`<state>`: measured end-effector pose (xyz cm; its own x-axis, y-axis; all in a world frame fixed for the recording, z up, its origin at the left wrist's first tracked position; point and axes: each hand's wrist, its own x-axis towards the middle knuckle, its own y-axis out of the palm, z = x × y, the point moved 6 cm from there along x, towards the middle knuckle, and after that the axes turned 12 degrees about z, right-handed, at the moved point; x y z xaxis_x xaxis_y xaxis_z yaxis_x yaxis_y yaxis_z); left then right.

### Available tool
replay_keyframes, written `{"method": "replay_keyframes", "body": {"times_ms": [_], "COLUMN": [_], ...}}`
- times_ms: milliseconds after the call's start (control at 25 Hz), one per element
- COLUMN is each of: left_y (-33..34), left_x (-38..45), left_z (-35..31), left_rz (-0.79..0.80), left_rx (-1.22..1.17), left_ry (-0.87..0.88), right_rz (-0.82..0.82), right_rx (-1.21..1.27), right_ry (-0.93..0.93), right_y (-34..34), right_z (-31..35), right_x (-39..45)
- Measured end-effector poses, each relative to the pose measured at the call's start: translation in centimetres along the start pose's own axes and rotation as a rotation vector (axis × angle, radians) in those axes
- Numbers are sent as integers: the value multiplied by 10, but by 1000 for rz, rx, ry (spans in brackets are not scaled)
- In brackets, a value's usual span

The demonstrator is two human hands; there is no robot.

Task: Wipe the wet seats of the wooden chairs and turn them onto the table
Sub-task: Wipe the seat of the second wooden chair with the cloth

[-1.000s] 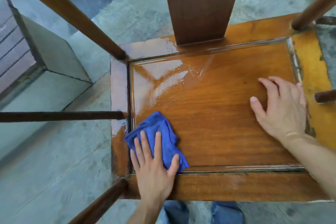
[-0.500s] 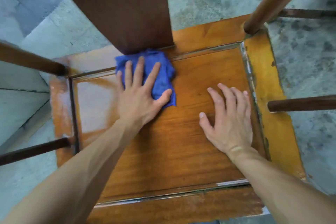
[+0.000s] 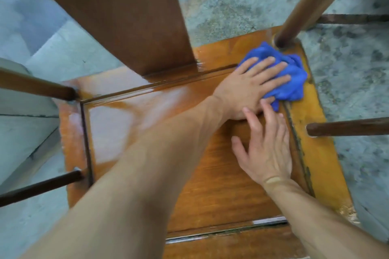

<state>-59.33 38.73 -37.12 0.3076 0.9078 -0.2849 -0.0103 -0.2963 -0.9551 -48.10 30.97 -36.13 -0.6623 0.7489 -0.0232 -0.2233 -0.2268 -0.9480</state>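
Two bare hands on a wet wooden chair seat, the left one pressing a blue cloth into its far right corner.

Nearest, the right hand lies flat on the seat, fingers straight and slightly spread, holding nothing. The left forearm crosses over, hiding much of the panel; the left hand presses spread fingers on the bunched blue cloth, partly covering it. The cloth touches the base of a round post, cut off above. The broad back slat blurs; a wet sheen covers the seat's left side.
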Motion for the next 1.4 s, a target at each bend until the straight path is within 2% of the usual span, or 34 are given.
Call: {"method": "replay_keyframes", "body": {"times_ms": [40,120,320,400,560,640,720,840,960,1080,1200,1280,1400], "left_y": [1,5,39,56,79,84,89,107,125,134,118,98,67], "left_x": [-10,-40,-184,-254,-345,-349,-358,-384,-417,-432,-383,-312,-195], "left_z": [1,18,90,120,145,127,91,11,-79,-139,-175,-201,-236], "left_rz": [5,-7,-33,-15,27,-20,-65,-10,72,147,145,148,120], "left_rx": [-16,-95,-195,-230,-398,-482,-525,-463,-497,-446,-386,-351,-355], "left_ry": [44,11,-304,-489,-1068,-1243,-1309,-1238,-1305,-1208,-868,-603,-328], "right_rz": [-7,0,36,52,78,84,101,177,297,390,434,498,591], "right_rx": [-5,-5,-27,-18,2,-25,-62,-79,-83,-103,-104,-82,-61], "right_ry": [-4,8,2,-16,2,34,35,56,96,78,58,72,67], "right_y": [1,0,-1,0,2,2,2,2,5,-6,-19,-25,-29], "right_z": [0,-2,5,7,10,9,8,8,9,6,5,4,2], "right_x": [-1,0,5,5,6,6,4,7,4,5,14,21,23]}}
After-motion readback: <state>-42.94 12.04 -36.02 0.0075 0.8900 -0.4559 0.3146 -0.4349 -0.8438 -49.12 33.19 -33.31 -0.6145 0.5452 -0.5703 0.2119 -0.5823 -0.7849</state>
